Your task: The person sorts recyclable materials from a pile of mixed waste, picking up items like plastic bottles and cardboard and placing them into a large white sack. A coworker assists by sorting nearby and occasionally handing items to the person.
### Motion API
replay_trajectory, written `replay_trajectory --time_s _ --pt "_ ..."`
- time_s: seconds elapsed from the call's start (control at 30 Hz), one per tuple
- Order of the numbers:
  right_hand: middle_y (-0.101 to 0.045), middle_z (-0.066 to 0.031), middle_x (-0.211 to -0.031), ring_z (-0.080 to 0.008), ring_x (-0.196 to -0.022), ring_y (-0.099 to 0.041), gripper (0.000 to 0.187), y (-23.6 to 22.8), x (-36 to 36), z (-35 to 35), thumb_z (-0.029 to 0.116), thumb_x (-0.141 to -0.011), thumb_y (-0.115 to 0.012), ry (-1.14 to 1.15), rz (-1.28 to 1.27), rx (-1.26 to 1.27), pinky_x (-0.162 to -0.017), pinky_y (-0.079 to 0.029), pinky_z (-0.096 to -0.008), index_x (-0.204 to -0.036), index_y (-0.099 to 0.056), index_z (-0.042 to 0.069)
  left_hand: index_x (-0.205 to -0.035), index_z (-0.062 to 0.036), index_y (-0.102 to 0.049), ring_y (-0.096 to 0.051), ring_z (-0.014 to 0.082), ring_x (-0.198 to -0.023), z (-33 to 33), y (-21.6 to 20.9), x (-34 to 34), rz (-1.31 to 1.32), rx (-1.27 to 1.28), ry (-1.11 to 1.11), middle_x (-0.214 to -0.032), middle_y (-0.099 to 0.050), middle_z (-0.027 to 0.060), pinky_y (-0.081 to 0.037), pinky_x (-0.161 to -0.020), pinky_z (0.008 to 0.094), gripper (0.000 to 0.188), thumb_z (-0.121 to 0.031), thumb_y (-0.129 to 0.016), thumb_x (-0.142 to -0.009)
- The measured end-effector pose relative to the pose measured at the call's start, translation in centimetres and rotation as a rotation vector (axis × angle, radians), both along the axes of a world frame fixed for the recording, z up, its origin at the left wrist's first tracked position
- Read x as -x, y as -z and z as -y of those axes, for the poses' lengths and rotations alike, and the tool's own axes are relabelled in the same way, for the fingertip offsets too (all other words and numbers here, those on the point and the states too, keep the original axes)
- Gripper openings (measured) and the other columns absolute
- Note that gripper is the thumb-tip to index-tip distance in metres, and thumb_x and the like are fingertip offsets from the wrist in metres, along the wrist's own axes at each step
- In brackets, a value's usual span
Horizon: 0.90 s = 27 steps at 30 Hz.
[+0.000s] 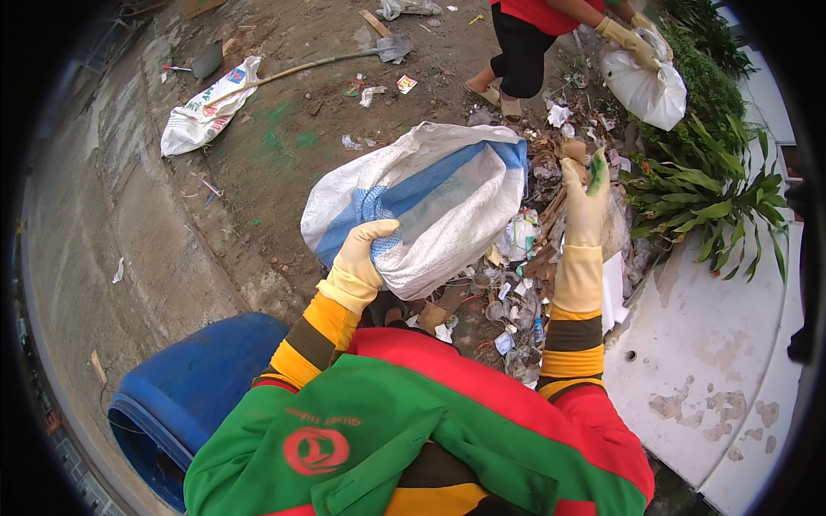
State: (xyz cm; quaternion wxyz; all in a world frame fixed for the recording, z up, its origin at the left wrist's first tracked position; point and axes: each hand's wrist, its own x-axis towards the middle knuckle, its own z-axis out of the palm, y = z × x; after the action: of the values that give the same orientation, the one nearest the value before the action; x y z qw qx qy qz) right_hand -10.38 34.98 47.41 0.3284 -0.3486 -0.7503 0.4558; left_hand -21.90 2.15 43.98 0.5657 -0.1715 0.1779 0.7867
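A large white woven sack (465,236) with blue stripes hangs in front of me, its mouth gaping. My left hand (360,258), in a cream rubber glove, is closed on the sack's near left rim. My right hand (587,199), in a matching glove with green stains at the fingertips, reaches over the litter to the right of the sack. Its thumb and fingers are apart. A brown scrap (575,151) shows by its fingertips; whether they touch it I cannot tell. Below lies a heap of mixed rubbish (508,297) with plastic, paper and cups.
A co-worker (538,39) at the far right grips a full white bag (647,82) with gloved hands. A shovel (391,48) lies across a flattened sack (211,107) at the far left. A blue barrel (198,370) lies near left; leafy plants (710,193) border a pale slab (688,344).
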Motion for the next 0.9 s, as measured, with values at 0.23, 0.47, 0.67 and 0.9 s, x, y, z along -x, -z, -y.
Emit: replay_trajectory --time_s 0.23,0.47,0.67,0.9 --pt "-0.053 -0.0147 -0.134 -0.0323 -0.118 -0.052 0.060 15.1 -0.4 9.8 0.033 -0.085 -0.067 0.266 -0.332 1.533 -0.103 -0.041 -0.0457 -0.134 -0.048 0.003 -0.098 -0.0015 -0.063 -0.067 0.0281 -0.087 -0.4 0.6 -0.1 -0.068 0.217 -0.055 -0.094 -0.068 0.0135 -0.055 -0.085 0.0431 0.017 -0.007 -0.061 -0.082" --pt "-0.063 -0.0200 -0.109 -0.0358 -0.098 -0.062 0.036 11.1 1.0 4.2 0.020 -0.083 -0.053 0.246 -0.559 1.287 -0.090 -0.050 -0.0483 -0.108 -0.061 -0.004 -0.107 0.0033 -0.057 -0.065 0.0324 -0.085 -2.6 2.1 2.4 0.058 0.026 -0.179 -0.097 -0.067 0.0168 -0.053 -0.085 0.0466 0.024 -0.012 -0.056 -0.089" --pt "-0.063 -0.0196 -0.110 -0.0332 -0.099 -0.063 0.030 9.0 0.4 3.6 0.011 -0.085 -0.048 0.402 -0.711 1.181 -0.088 -0.053 -0.0462 -0.107 -0.061 -0.006 -0.101 -0.0012 -0.060 -0.064 0.0278 -0.081 -3.3 3.6 2.7 -0.018 0.039 -0.248 -0.092 -0.067 0.0127 -0.053 -0.079 0.0407 0.015 -0.011 -0.055 -0.091" --pt "-0.063 -0.0185 -0.112 -0.0314 -0.099 -0.064 0.030 7.9 -1.3 3.1 0.010 -0.086 -0.051 0.213 -0.878 1.329 -0.088 -0.053 -0.0441 -0.110 -0.060 -0.006 -0.111 -0.0004 -0.060 -0.062 0.0236 -0.098 -2.9 4.6 1.1 -0.443 0.153 -0.211 -0.108 -0.066 0.0112 -0.050 -0.092 0.0356 0.022 -0.010 -0.052 -0.093"
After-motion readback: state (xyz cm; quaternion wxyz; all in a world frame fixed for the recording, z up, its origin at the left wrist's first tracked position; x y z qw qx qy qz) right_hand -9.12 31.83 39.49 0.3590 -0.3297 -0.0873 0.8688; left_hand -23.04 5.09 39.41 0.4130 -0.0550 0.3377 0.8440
